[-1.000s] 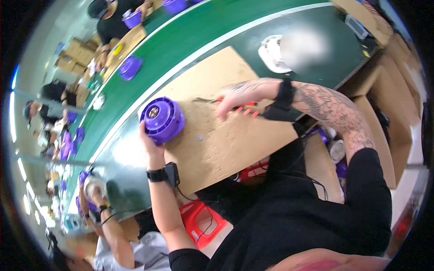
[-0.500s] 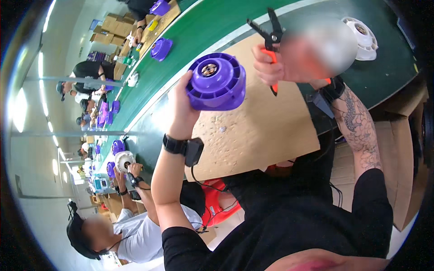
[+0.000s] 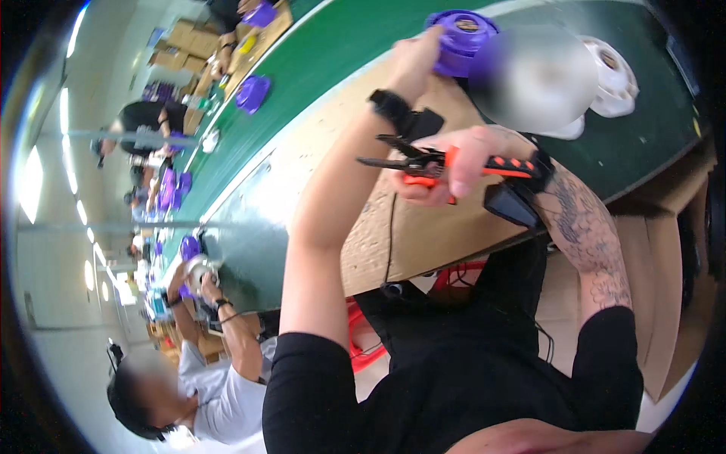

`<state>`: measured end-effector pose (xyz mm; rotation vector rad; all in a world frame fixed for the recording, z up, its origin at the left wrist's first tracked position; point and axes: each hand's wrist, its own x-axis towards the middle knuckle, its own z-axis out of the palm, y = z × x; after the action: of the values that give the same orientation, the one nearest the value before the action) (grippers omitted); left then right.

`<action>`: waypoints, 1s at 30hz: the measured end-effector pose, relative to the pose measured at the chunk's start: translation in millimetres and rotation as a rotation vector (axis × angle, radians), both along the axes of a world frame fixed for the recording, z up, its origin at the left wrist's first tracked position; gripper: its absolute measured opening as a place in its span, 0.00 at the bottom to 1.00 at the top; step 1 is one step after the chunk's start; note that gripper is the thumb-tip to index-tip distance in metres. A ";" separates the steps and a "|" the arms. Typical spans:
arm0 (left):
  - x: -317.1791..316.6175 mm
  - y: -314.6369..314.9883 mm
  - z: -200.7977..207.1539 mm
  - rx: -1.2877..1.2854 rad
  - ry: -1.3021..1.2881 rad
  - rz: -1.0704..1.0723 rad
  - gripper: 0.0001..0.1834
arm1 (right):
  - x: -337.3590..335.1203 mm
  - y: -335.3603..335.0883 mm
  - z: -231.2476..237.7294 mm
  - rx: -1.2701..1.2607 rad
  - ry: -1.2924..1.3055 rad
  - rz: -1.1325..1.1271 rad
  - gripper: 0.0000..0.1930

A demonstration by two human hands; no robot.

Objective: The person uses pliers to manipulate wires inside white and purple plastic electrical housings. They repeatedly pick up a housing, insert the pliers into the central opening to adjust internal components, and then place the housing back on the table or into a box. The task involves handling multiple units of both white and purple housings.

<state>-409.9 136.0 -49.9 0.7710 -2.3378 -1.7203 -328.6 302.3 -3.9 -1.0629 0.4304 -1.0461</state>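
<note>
A purple housing (image 3: 457,49) with a round coppery centre is held by the left hand (image 3: 416,66) over the far right corner of a cardboard sheet (image 3: 454,238), toward the far edge of the counter (image 3: 631,155). The left hand is clamped on the housing's left side; whether its base is also borne by the counter cannot be told. The right hand (image 3: 475,155) is closed around orange-and-black pliers (image 3: 427,160), whose 2 dark tips are spread apart and pointed left above the cardboard sheet. The pliers are kept well apart from the purple housing.

To the right of the purple housing, toward the counter's right end, a white housing (image 3: 618,92) is set on the green surface, its left part hidden by a blurred patch. A black band is worn on each wrist. Beyond the counter, a purple part (image 3: 253,93) is carried on the green belt (image 3: 340,53).

Past the counter's near right edge, a large cardboard box (image 3: 658,265) is placed. Below the near edge, a red stool (image 3: 363,337) is partly covered by the left arm. Farther left, a white part (image 3: 201,271) is held in 2 hands by a co-worker in a grey shirt (image 3: 234,401).
</note>
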 end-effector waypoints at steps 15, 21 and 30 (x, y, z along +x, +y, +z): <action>103.1 -437.8 -10.9 -1.225 -0.344 0.219 0.36 | 10.4 -46.5 -61.3 0.472 -0.366 0.028 0.20; 123.3 -554.8 -40.8 -1.200 -0.581 0.487 0.43 | 6.8 -46.0 -49.9 0.567 -0.362 -0.024 0.20; 147.5 -556.3 -58.4 -1.182 -0.316 0.614 0.41 | 1.6 -44.2 -61.5 0.596 -0.387 0.021 0.22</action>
<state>-262.4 -420.3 -108.3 1.2692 -2.3264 0.1047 -327.0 258.1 -65.4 -0.3243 0.3781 -0.9886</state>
